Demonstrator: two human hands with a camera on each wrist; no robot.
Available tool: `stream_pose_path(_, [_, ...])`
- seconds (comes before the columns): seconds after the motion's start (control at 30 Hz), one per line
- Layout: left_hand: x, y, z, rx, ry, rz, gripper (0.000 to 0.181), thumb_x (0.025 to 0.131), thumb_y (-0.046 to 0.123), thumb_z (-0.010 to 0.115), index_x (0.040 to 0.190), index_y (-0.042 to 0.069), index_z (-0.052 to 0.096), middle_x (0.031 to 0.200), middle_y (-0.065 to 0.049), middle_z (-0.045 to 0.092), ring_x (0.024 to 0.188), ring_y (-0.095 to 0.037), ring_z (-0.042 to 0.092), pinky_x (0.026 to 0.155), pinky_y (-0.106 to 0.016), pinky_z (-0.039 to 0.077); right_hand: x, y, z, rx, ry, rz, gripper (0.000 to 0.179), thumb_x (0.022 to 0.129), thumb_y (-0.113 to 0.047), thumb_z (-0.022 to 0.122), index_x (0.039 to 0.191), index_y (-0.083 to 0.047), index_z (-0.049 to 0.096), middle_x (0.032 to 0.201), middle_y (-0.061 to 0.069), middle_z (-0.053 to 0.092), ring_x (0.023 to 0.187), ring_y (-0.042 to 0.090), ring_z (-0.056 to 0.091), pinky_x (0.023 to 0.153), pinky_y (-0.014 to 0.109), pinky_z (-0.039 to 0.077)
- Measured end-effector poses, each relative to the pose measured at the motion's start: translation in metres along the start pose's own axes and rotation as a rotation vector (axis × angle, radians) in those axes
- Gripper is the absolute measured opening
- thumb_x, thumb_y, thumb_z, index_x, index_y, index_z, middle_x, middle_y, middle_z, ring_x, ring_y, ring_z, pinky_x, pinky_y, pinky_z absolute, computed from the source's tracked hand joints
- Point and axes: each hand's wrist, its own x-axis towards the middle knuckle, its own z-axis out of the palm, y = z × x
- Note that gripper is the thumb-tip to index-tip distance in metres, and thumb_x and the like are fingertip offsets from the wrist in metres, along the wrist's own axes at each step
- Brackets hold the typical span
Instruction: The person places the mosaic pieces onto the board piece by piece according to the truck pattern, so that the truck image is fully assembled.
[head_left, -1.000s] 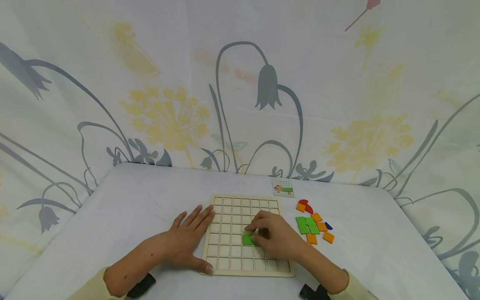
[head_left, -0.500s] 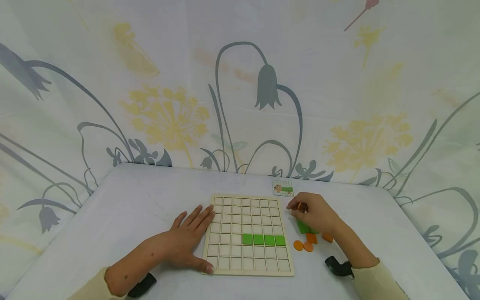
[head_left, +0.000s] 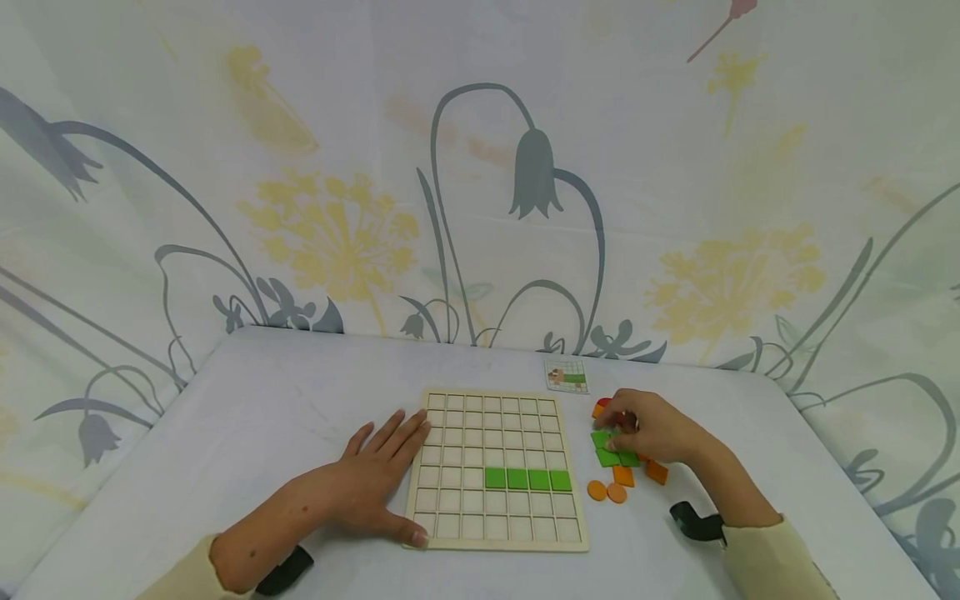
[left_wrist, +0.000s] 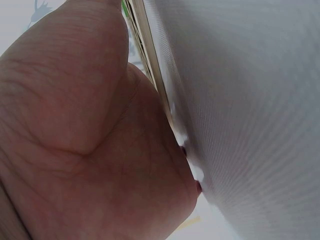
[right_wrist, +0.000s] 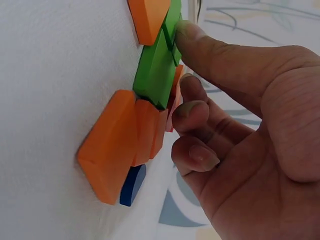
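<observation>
A pale wooden grid board lies on the table, with a row of several green square tiles set in it. My left hand rests with spread fingers along the board's left side, its thumb at the lower left corner. Right of the board, my right hand hovers low over a cluster of loose green square tiles. The right wrist view shows the thumb's tip touching a green tile, while the other fingers are bent and apart from the thumb. Nothing is visibly gripped.
Around the green cluster lie orange squares, two orange discs, a red piece partly covered by the hand, and a dark blue piece. A small picture card lies behind the board. A patterned cloth hangs at the back.
My right hand has left the board, where a row of green tiles now shows. It moved right to the loose pieces, then slightly further right and over the green cluster. The left hand stayed put.
</observation>
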Motion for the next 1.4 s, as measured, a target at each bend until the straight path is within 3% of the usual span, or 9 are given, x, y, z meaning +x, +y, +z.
stream_pose_path(0.47, [0.000, 0.000, 0.000, -0.014, 0.002, 0.004, 0.137, 0.078, 0.088, 0.068, 0.171, 0.006, 0.010, 0.180, -0.009, 0.000, 0.164, -0.038, -0.004, 0.125, -0.070, 0.005, 0.002, -0.002, 0.004, 0.071, -0.037, 0.041, 0.019, 0.094, -0.013, 0.082, 0.100, -0.010, 0.065, 0.088, -0.003, 0.060, 0.080, 0.013, 0.056, 0.073, 0.026, 0.048])
stream_pose_path(0.87, [0.000, -0.001, 0.002, -0.015, 0.006, 0.006, 0.138, 0.077, 0.089, 0.067, 0.171, 0.007, 0.010, 0.180, -0.008, -0.001, 0.164, -0.037, -0.005, 0.125, -0.070, 0.005, 0.009, -0.018, 0.014, 0.125, 0.027, -0.054, 0.012, 0.096, -0.009, 0.078, 0.104, -0.014, 0.070, 0.090, -0.004, 0.065, 0.078, 0.012, 0.058, 0.072, 0.026, 0.050])
stream_pose_path(1.03, [0.002, -0.001, 0.002, -0.011, 0.003, 0.001, 0.138, 0.077, 0.090, 0.067, 0.171, 0.007, 0.010, 0.180, -0.008, 0.000, 0.164, -0.037, -0.005, 0.125, -0.070, 0.004, 0.012, -0.030, 0.021, 0.132, 0.023, -0.099, 0.009, 0.097, -0.011, 0.078, 0.102, -0.016, 0.074, 0.089, -0.006, 0.067, 0.075, 0.011, 0.059, 0.067, 0.026, 0.050])
stream_pose_path(1.4, [0.002, -0.001, 0.002, -0.005, -0.001, 0.000, 0.138, 0.077, 0.090, 0.066, 0.171, 0.008, 0.009, 0.180, -0.008, -0.001, 0.164, -0.037, -0.006, 0.125, -0.070, 0.004, 0.017, -0.045, 0.035, 0.161, -0.033, -0.111, 0.011, 0.096, -0.010, 0.078, 0.101, -0.019, 0.076, 0.090, -0.008, 0.072, 0.078, 0.011, 0.064, 0.073, 0.026, 0.054])
